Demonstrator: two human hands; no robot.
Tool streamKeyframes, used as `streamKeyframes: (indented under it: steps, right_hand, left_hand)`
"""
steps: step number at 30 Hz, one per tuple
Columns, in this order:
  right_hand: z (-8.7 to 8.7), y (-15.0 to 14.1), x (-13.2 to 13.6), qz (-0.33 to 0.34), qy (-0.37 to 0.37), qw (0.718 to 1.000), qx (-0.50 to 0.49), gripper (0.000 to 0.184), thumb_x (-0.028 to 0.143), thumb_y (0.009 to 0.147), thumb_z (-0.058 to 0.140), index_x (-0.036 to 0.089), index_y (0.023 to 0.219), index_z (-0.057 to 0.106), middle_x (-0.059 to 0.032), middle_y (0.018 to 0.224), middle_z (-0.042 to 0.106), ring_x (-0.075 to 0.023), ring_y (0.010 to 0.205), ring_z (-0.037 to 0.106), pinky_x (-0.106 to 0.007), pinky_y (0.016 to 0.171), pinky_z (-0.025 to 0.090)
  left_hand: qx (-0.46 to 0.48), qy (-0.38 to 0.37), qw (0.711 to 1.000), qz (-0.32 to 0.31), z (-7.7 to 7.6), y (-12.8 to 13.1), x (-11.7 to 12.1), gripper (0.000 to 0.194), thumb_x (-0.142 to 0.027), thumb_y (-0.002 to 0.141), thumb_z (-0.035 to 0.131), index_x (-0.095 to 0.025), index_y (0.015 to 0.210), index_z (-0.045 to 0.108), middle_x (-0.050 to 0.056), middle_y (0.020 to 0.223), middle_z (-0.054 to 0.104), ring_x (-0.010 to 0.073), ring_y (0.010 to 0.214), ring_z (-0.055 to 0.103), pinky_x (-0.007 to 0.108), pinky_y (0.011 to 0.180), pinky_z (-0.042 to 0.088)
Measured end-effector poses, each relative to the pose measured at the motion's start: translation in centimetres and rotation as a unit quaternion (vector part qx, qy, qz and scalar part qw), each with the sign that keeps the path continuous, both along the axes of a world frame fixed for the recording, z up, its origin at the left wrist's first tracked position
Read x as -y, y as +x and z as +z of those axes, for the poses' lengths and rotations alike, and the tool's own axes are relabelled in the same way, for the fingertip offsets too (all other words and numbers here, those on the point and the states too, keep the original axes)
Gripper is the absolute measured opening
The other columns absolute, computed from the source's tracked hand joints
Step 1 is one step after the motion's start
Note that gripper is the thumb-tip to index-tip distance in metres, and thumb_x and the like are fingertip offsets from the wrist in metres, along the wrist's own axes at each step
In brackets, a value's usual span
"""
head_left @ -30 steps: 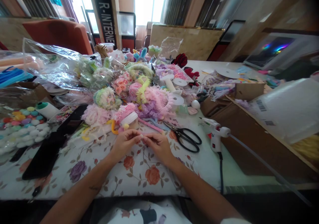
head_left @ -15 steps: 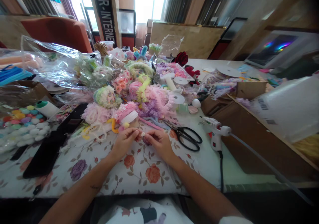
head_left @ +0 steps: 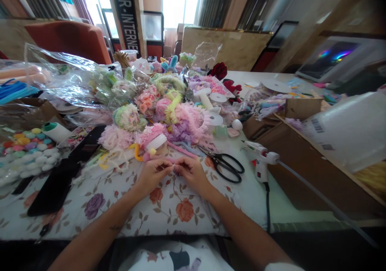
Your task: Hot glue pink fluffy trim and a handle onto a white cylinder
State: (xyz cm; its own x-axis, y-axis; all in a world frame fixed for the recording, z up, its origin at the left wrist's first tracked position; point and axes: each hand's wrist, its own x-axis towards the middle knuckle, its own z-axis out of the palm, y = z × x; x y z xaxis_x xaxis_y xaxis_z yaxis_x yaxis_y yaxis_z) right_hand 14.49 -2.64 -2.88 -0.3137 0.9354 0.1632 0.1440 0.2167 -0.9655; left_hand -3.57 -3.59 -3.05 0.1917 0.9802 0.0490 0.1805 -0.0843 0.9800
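My left hand (head_left: 152, 176) and my right hand (head_left: 193, 175) meet over the floral cloth (head_left: 132, 222), thumbs and fingers pinched together. Between their fingertips is a small white piece (head_left: 173, 166), mostly hidden by the fingers; its kind is too small to make out. Just beyond the hands lie a pink fuzzy strip (head_left: 182, 150) and a pink bundle with a white band (head_left: 157, 142). Black-handled scissors (head_left: 224, 166) rest to the right of my right hand, blades pointing away to the left.
A white glue gun (head_left: 261, 162) stands right of the scissors, its long glue stick sticking out behind. Cardboard boxes (head_left: 301, 166) are at the right. Coloured pom-poms (head_left: 33, 150) and a black phone-like slab (head_left: 52, 190) lie left. Fluffy craft pieces (head_left: 181, 114) pile up ahead.
The fingertips have drawn closer together, covering more of the small white piece. My left hand has turned slightly and shifted a little to the right. The other things stay put.
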Motion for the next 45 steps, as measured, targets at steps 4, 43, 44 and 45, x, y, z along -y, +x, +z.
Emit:
streamKeyframes:
  steps: [4,43,44,45]
  right_hand:
    - [0.0,0.0,0.3,-0.017,0.115,0.992,0.051,0.017,0.03,0.092,0.057,0.021,0.079,0.064,-0.001,0.07,0.063,-0.0154,0.064,0.057,-0.028,0.063,0.046]
    - [-0.2,-0.6,0.4,0.026,-0.208,0.963,-0.171,0.026,0.042,0.073,0.08,0.017,0.079,0.074,0.0006,0.068,0.071,-0.0113,0.06,0.061,-0.023,0.059,0.048]
    - [-0.2,-0.6,0.3,0.026,-0.219,0.959,-0.178,0.025,0.041,0.072,0.081,0.017,0.076,0.074,0.0003,0.068,0.071,-0.0111,0.059,0.061,-0.023,0.058,0.048]
    - [-0.2,-0.6,0.3,0.029,-0.234,0.954,-0.186,0.025,0.039,0.07,0.082,0.017,0.074,0.074,0.0,0.068,0.071,-0.0106,0.058,0.061,-0.023,0.057,0.047]
  left_hand:
    - [0.097,-0.135,0.986,-0.025,0.5,-0.1,0.0,0.027,-0.041,0.073,0.076,-0.015,0.076,0.07,0.001,0.067,0.062,0.0105,0.061,0.051,0.022,0.059,0.043]
    - [-0.051,0.18,0.982,0.031,0.3,-0.3,0.1,0.011,-0.025,0.085,0.065,-0.02,0.076,0.069,0.004,0.079,0.066,0.0176,0.076,0.06,0.028,0.071,0.046]
    - [-0.057,0.193,0.979,0.028,0.3,-0.2,0.1,0.012,-0.025,0.086,0.064,-0.02,0.077,0.068,0.004,0.079,0.066,0.0177,0.077,0.06,0.028,0.072,0.046]
    - [-0.061,0.202,0.977,0.026,0.2,-0.2,0.2,0.013,-0.024,0.087,0.063,-0.021,0.076,0.068,0.004,0.08,0.066,0.0177,0.078,0.06,0.028,0.073,0.046]
